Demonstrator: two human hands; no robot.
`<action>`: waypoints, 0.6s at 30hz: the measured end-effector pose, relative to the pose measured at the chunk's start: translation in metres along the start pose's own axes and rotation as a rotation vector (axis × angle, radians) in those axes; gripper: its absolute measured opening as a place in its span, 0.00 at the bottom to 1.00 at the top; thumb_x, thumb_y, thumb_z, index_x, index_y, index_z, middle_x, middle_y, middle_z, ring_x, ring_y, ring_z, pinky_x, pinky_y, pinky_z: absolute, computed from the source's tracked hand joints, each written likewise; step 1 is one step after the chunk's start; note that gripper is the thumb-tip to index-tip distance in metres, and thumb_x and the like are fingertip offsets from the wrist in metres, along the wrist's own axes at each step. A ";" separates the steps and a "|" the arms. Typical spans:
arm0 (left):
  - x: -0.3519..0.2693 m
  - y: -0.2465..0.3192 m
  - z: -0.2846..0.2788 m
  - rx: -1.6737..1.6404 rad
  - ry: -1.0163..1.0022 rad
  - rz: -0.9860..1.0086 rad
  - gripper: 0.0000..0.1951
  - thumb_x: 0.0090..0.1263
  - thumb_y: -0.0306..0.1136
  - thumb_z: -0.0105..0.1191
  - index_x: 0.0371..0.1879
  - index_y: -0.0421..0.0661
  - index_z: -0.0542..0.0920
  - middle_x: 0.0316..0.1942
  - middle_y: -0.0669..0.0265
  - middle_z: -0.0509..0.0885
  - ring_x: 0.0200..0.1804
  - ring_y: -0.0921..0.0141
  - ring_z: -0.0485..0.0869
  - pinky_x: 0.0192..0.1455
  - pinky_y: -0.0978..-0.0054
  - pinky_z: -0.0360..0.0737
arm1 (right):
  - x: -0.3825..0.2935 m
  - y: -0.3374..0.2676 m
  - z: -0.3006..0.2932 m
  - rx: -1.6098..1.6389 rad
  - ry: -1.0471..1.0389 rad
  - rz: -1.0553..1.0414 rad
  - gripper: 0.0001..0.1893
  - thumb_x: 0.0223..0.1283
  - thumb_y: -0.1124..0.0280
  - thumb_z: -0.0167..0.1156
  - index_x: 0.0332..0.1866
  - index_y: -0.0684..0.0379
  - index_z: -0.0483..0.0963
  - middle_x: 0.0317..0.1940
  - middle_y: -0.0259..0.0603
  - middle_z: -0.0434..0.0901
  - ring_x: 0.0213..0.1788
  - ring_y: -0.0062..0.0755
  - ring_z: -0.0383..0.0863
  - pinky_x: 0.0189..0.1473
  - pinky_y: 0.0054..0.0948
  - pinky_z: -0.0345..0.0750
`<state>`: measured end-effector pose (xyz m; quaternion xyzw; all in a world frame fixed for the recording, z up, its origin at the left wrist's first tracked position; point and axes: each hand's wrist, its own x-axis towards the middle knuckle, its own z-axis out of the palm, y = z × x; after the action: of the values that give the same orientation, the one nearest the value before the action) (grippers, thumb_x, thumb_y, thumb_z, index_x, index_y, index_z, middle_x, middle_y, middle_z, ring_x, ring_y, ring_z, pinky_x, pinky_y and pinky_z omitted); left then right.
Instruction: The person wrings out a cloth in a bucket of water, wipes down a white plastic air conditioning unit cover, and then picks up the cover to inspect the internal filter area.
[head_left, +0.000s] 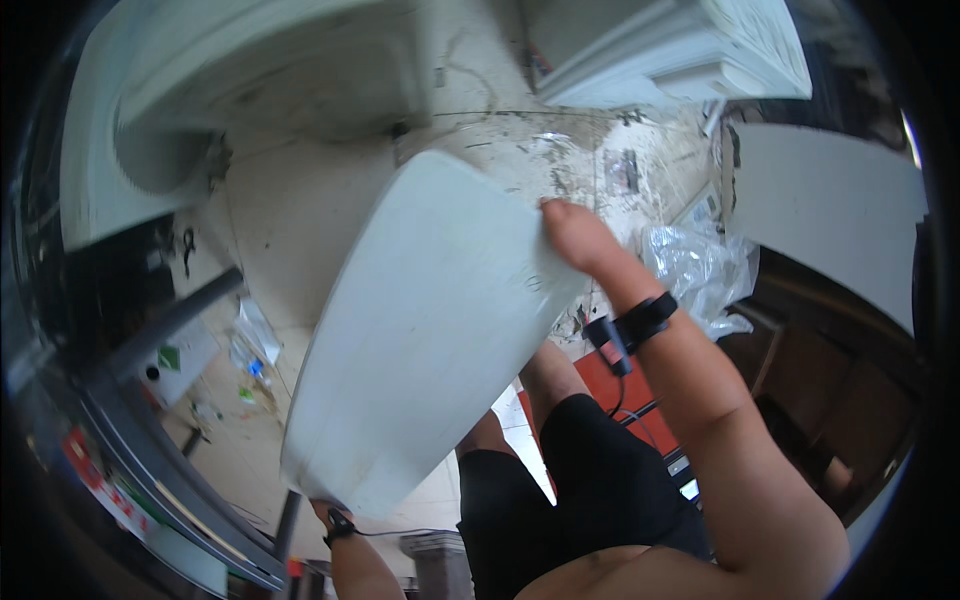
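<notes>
A large white panel (420, 337) with rounded corners is held up at a slant in front of my legs. At its upper right edge, my right hand (576, 234) grips it, with the fingers partly hidden behind. My left hand (327, 511) holds the lower left corner; most of its fingers are out of sight under the panel. Both wrists wear black straps, and a small dark device (609, 345) with a cable hangs at the right one. Beyond the panel stands a white appliance housing (97, 172) with a round opening in its side.
Another white appliance body (637, 67) stands at the top right. Clear plastic wrapping (701, 274) lies below it, beside a pale board (825, 210). Stains and scraps mark the tiled floor (277, 217). Grey metal framing (165, 465) runs along the left, near a crumpled wrapper (256, 330).
</notes>
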<state>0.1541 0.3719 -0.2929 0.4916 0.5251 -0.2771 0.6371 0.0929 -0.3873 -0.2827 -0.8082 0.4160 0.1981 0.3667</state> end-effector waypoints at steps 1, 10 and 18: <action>-0.005 0.001 0.002 0.009 0.085 0.013 0.33 0.76 0.58 0.39 0.75 0.53 0.62 0.76 0.60 0.63 0.76 0.55 0.61 0.75 0.44 0.59 | 0.000 0.002 0.006 0.073 0.042 0.066 0.25 0.73 0.56 0.38 0.43 0.67 0.78 0.42 0.62 0.82 0.49 0.62 0.81 0.54 0.49 0.77; -0.009 0.023 0.000 0.271 0.502 -0.064 0.47 0.62 0.77 0.42 0.73 0.56 0.64 0.72 0.63 0.67 0.70 0.59 0.68 0.69 0.50 0.68 | -0.027 0.001 0.010 0.193 0.512 -0.101 0.14 0.63 0.60 0.57 0.30 0.61 0.75 0.28 0.48 0.75 0.33 0.52 0.77 0.38 0.45 0.75; -0.021 0.020 0.039 0.371 0.552 0.016 0.38 0.65 0.73 0.46 0.59 0.51 0.77 0.50 0.64 0.82 0.45 0.61 0.82 0.43 0.61 0.82 | -0.024 0.006 -0.001 0.253 0.363 -0.109 0.15 0.64 0.59 0.54 0.34 0.62 0.74 0.29 0.49 0.74 0.32 0.53 0.75 0.37 0.45 0.73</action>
<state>0.1803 0.3395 -0.2676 0.6600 0.6147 -0.2193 0.3722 0.0747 -0.3775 -0.2701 -0.7993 0.4526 -0.0245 0.3945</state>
